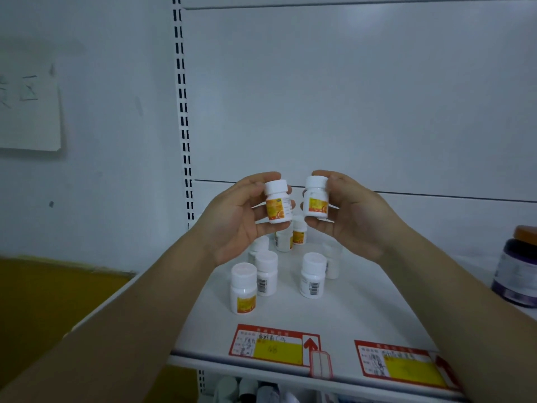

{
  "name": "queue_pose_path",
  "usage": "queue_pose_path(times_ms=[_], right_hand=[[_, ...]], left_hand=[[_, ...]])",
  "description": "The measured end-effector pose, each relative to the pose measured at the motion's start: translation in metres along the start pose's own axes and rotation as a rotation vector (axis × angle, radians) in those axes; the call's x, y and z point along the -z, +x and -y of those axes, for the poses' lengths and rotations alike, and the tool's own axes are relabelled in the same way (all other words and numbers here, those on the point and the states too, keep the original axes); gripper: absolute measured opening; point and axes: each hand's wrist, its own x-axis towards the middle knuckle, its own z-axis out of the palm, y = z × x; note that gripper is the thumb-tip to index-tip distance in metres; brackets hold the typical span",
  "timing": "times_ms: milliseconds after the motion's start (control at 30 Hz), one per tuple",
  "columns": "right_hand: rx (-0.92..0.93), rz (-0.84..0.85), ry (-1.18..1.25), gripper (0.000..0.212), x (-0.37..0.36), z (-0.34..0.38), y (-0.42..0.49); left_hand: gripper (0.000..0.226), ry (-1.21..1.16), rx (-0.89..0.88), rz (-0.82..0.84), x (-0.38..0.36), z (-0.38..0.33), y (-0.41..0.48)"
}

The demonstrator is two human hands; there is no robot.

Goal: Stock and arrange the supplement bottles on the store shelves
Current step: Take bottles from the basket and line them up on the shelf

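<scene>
Two small white plastic supplement bottles with white screw caps and orange-yellow labels are held upright above the white metal shelf (pixel 363 309). The left hand (pixel 232 225) has its fingers (pixel 263 178) curled around the left bottle (pixel 278 202), thumb under its base. The right hand (pixel 354 216) grips the right bottle (pixel 316 197) likewise. More matching bottles (pixel 244 287) stand on the shelf below.

On the left red-and-yellow price tag (pixel 274 344) at the shelf edge (pixel 250 363), "48" is faintly read; all other print is illegible.
</scene>
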Motion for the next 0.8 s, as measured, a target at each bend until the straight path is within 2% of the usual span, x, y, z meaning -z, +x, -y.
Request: queue_pose_path(times_ms=[133, 300, 400, 533, 700, 800], right_hand=[[0.017, -0.019, -0.141, 0.009, -0.005, 0.002, -0.002], [0.093, 0.007, -0.611, 0.018, -0.023, 0.016, -0.011], [0.063, 0.111, -0.881, 0.026, -0.036, 0.008, -0.036], [0.016, 0.182, -1.222, 0.026, -0.044, -0.019, -0.063], [-0.039, 0.246, -1.329, 0.03, -0.05, -0.029, -0.07], [0.066, 0.186, -1.355, 0.028, -0.052, -0.017, -0.07]], left_hand=[[0.023, 0.044, -0.042, -0.037, 0.001, -0.001, 0.003], [0.022, 0.136, -0.069, -0.1, 0.007, -0.001, 0.003], [0.024, 0.193, -0.077, -0.106, 0.012, -0.001, 0.002], [0.024, 0.205, -0.053, -0.108, 0.013, -0.001, 0.002], [0.022, 0.17, -0.005, -0.126, 0.012, 0.0, 0.002], [0.021, 0.16, -0.008, -0.123, 0.011, 0.001, 0.002]])
